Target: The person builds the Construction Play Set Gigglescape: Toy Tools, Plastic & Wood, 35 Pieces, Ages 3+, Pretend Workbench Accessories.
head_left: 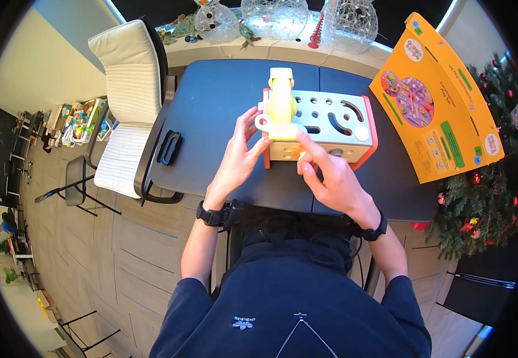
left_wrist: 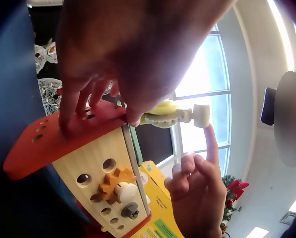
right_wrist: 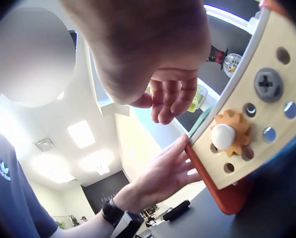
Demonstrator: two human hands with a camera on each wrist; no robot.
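Observation:
A toy toolbox [head_left: 330,119] with a pale slotted top, wooden front and red end panels stands before me. My left hand [head_left: 238,155] is at its left end: the fingers rest on the red end panel [left_wrist: 73,139], with the thumb at its top edge. Upright on that end is a yellow toy piece [head_left: 281,104] with pale teeth and a white cylinder [left_wrist: 201,115]. The right hand's [head_left: 333,179] straight index fingertip is right at this cylinder, its other fingers loosely bent. On the front face sit an orange gear [right_wrist: 232,131], a white peg [right_wrist: 222,136] and a grey screw [right_wrist: 268,84].
The toolbox stands on a dark folding table [head_left: 223,95]. A yellow construction-set box [head_left: 438,101] is at the right, beside a decorated Christmas tree [head_left: 474,209]. Near the table's left edge lies a black case [head_left: 169,148], with a white cushioned chair [head_left: 129,119] beyond.

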